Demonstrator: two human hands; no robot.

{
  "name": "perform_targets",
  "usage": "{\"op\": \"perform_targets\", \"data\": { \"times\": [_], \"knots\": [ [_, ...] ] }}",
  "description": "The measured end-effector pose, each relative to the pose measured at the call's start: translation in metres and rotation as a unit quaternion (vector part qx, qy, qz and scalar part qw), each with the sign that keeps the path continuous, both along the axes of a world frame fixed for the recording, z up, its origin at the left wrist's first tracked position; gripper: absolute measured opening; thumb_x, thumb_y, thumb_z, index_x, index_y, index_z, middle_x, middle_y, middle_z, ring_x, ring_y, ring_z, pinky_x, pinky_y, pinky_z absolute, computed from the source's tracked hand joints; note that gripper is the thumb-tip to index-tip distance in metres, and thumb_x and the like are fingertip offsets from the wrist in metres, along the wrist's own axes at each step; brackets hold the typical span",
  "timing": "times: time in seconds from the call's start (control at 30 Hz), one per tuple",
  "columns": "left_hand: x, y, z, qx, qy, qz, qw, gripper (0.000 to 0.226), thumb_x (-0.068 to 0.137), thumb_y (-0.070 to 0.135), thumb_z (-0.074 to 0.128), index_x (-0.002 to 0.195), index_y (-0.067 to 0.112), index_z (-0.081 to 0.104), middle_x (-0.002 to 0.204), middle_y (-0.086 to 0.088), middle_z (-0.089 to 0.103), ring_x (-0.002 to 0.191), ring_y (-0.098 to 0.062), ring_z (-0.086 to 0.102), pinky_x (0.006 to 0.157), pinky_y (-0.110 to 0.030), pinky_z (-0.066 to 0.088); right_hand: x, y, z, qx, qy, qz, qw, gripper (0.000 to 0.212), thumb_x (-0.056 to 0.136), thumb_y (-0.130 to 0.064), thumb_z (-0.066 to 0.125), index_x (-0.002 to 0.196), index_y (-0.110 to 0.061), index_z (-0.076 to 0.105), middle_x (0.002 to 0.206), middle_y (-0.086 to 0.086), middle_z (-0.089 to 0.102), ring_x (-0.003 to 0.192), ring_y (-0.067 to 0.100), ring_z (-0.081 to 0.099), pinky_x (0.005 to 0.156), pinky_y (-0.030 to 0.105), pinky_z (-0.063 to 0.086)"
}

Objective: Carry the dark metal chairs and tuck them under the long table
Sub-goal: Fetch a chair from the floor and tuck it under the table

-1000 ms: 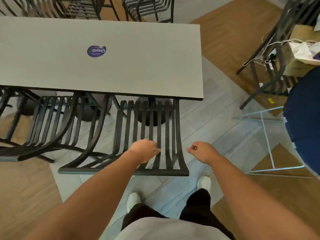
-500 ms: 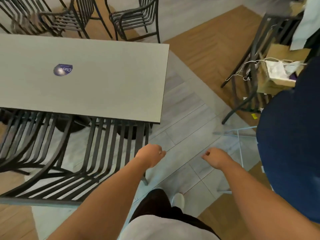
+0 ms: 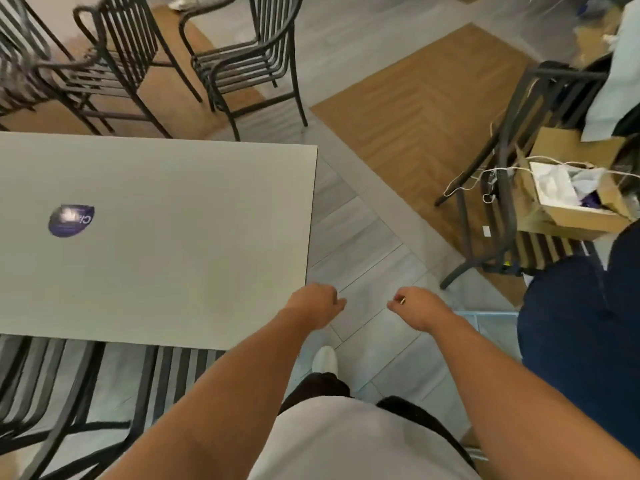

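The long grey table (image 3: 173, 244) fills the left half of the view, its right end beside my hands. Two dark metal slatted chairs (image 3: 166, 382) (image 3: 38, 393) stand tucked at its near edge, backs showing at the lower left. Beyond the far edge stand more dark chairs, one with arms (image 3: 249, 60) and another (image 3: 114, 64) to its left, both apart from the table. My left hand (image 3: 317, 304) hangs over the table's near right corner, fingers loosely curled, holding nothing. My right hand (image 3: 415, 306) hovers over the floor, also loosely curled and empty.
A purple sticker (image 3: 71, 220) lies on the tabletop. At the right, another dark chair (image 3: 498, 188) carries cardboard boxes (image 3: 571, 206) and loose cables. A large dark blue rounded thing (image 3: 581, 327) sits near my right arm. Grey tile floor (image 3: 367, 237) runs past the table's end.
The view has swung right and forward along the table. The tucked chair my hands hovered over now lies at the lower left. Both hands stay empty.
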State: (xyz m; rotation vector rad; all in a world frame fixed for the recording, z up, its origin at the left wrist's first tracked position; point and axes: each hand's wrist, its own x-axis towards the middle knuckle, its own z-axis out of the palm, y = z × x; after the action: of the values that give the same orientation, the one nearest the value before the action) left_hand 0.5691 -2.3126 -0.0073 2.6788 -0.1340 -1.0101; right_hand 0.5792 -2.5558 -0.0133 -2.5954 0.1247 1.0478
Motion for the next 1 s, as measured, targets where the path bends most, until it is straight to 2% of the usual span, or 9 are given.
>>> {"op": "perform_targets", "data": {
  "times": [0.13, 0.23, 0.3, 0.43, 0.53, 0.77, 0.93, 1.0],
  "knots": [
    [0.084, 0.003, 0.016, 0.002, -0.018, 0.004, 1.000, 0.051, 0.107, 0.053, 0.041, 0.121, 0.013, 0.070, 0.115, -0.013, 0.069, 0.103, -0.032, 0.066, 0.086, -0.037, 0.052, 0.083, -0.002, 0.010, 0.003, -0.009, -0.010, 1.000, 0.035, 0.103, -0.046, 0.056, 0.117, -0.016, 0.066, 0.115, 0.007, 0.069, 0.096, 0.024, 0.059, 0.082, 0.033, 0.046],
    [0.141, 0.006, 0.022, -0.010, -0.025, 0.025, 0.999, 0.051, 0.107, 0.053, 0.041, 0.119, 0.013, 0.070, 0.113, -0.011, 0.070, 0.103, -0.031, 0.066, 0.083, -0.035, 0.049, 0.144, -0.004, 0.011, 0.007, -0.020, -0.005, 1.000, 0.036, 0.103, -0.044, 0.055, 0.117, -0.013, 0.066, 0.115, 0.009, 0.069, 0.102, 0.026, 0.062, 0.089, 0.037, 0.050],
    [0.179, 0.007, 0.019, -0.013, -0.026, 0.041, 0.999, 0.051, 0.107, 0.053, 0.041, 0.118, 0.013, 0.070, 0.113, -0.010, 0.071, 0.102, -0.030, 0.066, 0.085, -0.035, 0.052, 0.185, -0.010, 0.008, 0.011, -0.023, -0.005, 1.000, 0.033, 0.103, -0.044, 0.056, 0.113, -0.014, 0.066, 0.112, 0.008, 0.069, 0.102, 0.027, 0.062, 0.088, 0.037, 0.050],
    [0.251, 0.002, 0.010, 0.002, -0.037, 0.085, 0.996, 0.052, 0.106, 0.055, 0.041, 0.118, 0.015, 0.071, 0.115, -0.009, 0.071, 0.103, -0.029, 0.066, 0.091, -0.040, 0.054, 0.278, -0.023, -0.005, 0.011, -0.025, 0.029, 0.999, 0.028, 0.101, -0.040, 0.058, 0.109, -0.015, 0.066, 0.111, 0.007, 0.069, 0.098, 0.024, 0.061, 0.083, 0.034, 0.049],
    [0.301, -0.010, 0.009, 0.022, -0.037, 0.131, 0.990, 0.053, 0.105, 0.057, 0.039, 0.119, 0.016, 0.070, 0.116, -0.009, 0.070, 0.104, -0.030, 0.065, 0.093, -0.041, 0.054, 0.350, -0.034, -0.012, 0.013, -0.022, 0.058, 0.998, 0.030, 0.102, -0.039, 0.055, 0.112, -0.013, 0.066, 0.114, 0.007, 0.068, 0.102, 0.026, 0.061, 0.081, 0.031, 0.044],
    [0.407, -0.035, 0.019, 0.039, -0.034, 0.230, 0.972, 0.051, 0.105, 0.058, 0.039, 0.121, 0.019, 0.069, 0.114, -0.009, 0.070, 0.102, -0.029, 0.065, 0.085, -0.035, 0.051, 0.508, -0.057, -0.010, 0.008, -0.002, 0.126, 0.992, 0.032, 0.103, -0.044, 0.053, 0.103, -0.014, 0.066, 0.105, 0.006, 0.067, 0.096, 0.027, 0.061, 0.079, 0.032, 0.046],
    [0.489, -0.035, 0.021, 0.041, -0.010, 0.248, 0.968, 0.051, 0.106, 0.057, 0.038, 0.126, 0.021, 0.068, 0.122, -0.003, 0.070, 0.111, -0.027, 0.064, 0.090, -0.037, 0.051, 0.611, -0.045, -0.006, 0.041, 0.008, 0.145, 0.989, 0.032, 0.102, -0.042, 0.056, 0.100, -0.012, 0.066, 0.102, 0.008, 0.067, 0.096, 0.027, 0.063, 0.083, 0.035, 0.049],
    [0.526, -0.030, 0.018, 0.034, -0.003, 0.251, 0.967, 0.051, 0.106, 0.057, 0.038, 0.126, 0.021, 0.067, 0.123, 0.000, 0.070, 0.110, -0.025, 0.064, 0.085, -0.036, 0.050, 0.654, -0.036, -0.007, 0.055, 0.003, 0.143, 0.988, 0.031, 0.102, -0.041, 0.058, 0.099, -0.011, 0.066, 0.102, 0.008, 0.069, 0.095, 0.026, 0.063, 0.082, 0.035, 0.050]
  ]
}}
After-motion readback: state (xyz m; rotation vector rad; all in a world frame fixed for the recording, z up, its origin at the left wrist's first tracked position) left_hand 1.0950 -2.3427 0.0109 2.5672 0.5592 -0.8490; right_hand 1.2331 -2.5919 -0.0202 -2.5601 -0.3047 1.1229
